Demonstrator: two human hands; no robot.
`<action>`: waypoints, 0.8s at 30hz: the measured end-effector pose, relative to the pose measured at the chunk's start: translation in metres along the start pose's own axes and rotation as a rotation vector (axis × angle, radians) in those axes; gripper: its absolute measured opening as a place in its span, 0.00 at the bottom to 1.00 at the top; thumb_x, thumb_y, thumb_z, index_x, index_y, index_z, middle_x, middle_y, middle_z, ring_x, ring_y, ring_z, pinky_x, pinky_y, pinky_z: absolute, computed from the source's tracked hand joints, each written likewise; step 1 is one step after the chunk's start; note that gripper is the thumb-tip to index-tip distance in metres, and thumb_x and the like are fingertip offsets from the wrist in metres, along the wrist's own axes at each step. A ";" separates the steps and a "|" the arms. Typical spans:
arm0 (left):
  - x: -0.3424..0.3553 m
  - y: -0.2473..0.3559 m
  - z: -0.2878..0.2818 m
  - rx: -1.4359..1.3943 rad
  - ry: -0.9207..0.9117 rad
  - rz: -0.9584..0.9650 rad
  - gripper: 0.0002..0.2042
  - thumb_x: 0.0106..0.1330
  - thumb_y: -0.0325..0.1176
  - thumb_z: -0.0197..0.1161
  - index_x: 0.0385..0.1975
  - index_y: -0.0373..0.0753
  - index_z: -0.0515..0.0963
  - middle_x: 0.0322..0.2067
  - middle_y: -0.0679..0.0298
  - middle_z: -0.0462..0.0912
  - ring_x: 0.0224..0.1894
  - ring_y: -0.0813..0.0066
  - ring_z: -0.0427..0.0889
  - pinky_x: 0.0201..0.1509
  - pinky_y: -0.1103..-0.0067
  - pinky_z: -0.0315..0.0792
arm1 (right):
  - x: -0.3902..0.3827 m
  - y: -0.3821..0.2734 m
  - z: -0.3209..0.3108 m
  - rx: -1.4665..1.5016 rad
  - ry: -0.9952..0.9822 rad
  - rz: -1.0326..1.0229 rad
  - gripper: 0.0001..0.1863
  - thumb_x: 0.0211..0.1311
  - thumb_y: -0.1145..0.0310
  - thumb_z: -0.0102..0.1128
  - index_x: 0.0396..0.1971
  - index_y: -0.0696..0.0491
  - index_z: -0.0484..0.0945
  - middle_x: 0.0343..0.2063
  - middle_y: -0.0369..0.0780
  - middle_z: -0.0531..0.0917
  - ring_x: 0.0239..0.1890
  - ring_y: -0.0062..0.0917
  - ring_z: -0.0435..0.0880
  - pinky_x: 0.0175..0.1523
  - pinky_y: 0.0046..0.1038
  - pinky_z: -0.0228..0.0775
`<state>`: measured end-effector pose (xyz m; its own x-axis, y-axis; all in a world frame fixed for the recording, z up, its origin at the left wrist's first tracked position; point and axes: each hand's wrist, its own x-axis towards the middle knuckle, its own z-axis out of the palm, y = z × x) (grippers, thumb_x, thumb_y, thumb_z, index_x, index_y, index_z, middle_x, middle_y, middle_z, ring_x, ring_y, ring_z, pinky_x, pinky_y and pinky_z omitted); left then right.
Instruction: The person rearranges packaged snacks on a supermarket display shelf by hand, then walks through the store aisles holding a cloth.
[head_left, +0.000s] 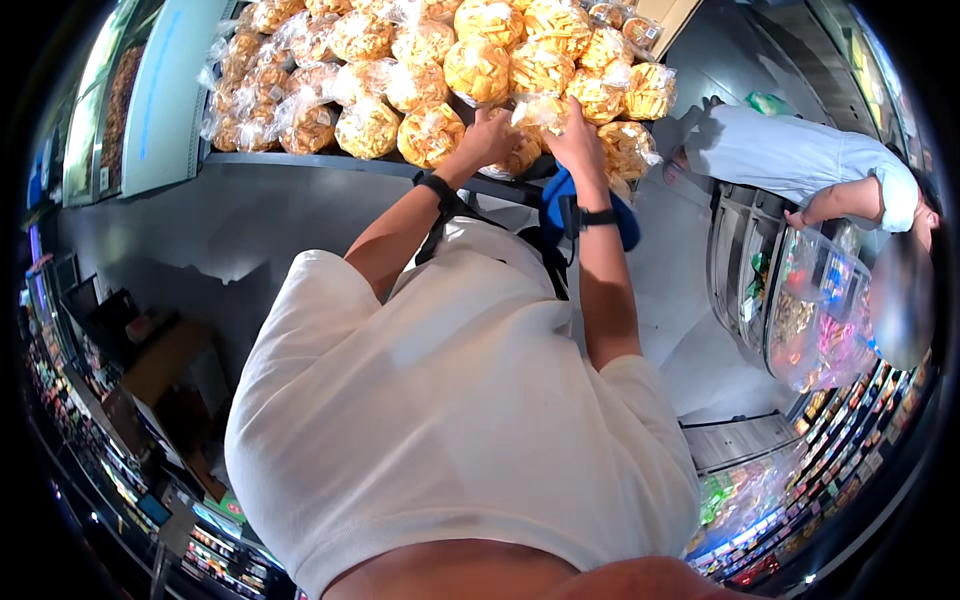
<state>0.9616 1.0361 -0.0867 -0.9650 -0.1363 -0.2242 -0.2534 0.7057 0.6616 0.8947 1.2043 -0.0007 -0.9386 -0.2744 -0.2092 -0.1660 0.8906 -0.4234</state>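
Note:
Clear plastic bags of golden, chip-like snacks (477, 70) are heaped on a dark-edged display shelf (300, 159) at the far side. My left hand (489, 140) is at the front row, its fingers closed at the left side of one clear snack bag (541, 113). From the right, my right hand (578, 142) pinches the same bag near its top. Another bag (517, 158) sits just below, partly covered by my left hand. Both wrists wear black bands.
To the right, a person in light clothes (780, 150) bends beside a bin of colourful packets (820, 310). A blue rounded object (625, 222) hangs by my right wrist. Boxes and a brown cabinet (170, 370) stand left; a glass-fronted case (165, 100) is far left.

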 end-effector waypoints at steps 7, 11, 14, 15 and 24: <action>-0.006 -0.019 0.014 -0.096 -0.149 0.283 0.23 0.61 0.45 0.63 0.53 0.45 0.70 0.49 0.50 0.76 0.60 0.39 0.63 0.56 0.51 0.65 | 0.030 0.020 0.031 -0.087 0.045 -0.050 0.17 0.57 0.60 0.62 0.43 0.54 0.81 0.32 0.53 0.83 0.37 0.50 0.82 0.44 0.45 0.75; -0.031 0.015 0.007 -0.020 -0.152 0.392 0.18 0.64 0.41 0.61 0.50 0.39 0.73 0.44 0.49 0.79 0.56 0.41 0.68 0.59 0.57 0.66 | 0.018 0.017 0.005 0.066 0.033 0.026 0.15 0.59 0.60 0.61 0.39 0.55 0.82 0.34 0.53 0.83 0.40 0.49 0.82 0.45 0.44 0.74; -0.029 0.024 0.013 -0.020 -0.203 0.463 0.17 0.64 0.40 0.60 0.49 0.40 0.72 0.44 0.54 0.79 0.56 0.44 0.69 0.62 0.57 0.62 | 0.016 0.020 -0.001 0.039 0.059 0.032 0.14 0.59 0.62 0.59 0.42 0.52 0.82 0.36 0.51 0.83 0.42 0.49 0.81 0.47 0.44 0.73; -0.026 0.022 0.018 0.030 -0.222 0.491 0.16 0.64 0.40 0.60 0.49 0.41 0.72 0.43 0.55 0.79 0.55 0.46 0.70 0.63 0.57 0.61 | 0.016 0.017 -0.002 0.045 0.053 0.024 0.14 0.59 0.62 0.59 0.42 0.52 0.82 0.36 0.51 0.83 0.42 0.49 0.81 0.47 0.44 0.73; -0.035 0.019 -0.008 -0.080 -0.325 0.542 0.19 0.67 0.37 0.59 0.57 0.44 0.70 0.52 0.59 0.75 0.58 0.45 0.64 0.64 0.58 0.58 | 0.033 0.011 -0.024 0.093 0.096 0.008 0.15 0.60 0.64 0.58 0.45 0.52 0.82 0.37 0.53 0.83 0.41 0.49 0.81 0.47 0.43 0.73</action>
<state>0.9897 1.0487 -0.0602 -0.8910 0.4522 -0.0400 0.2484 0.5593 0.7909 0.8544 1.2139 0.0088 -0.9651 -0.2276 -0.1296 -0.1338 0.8538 -0.5031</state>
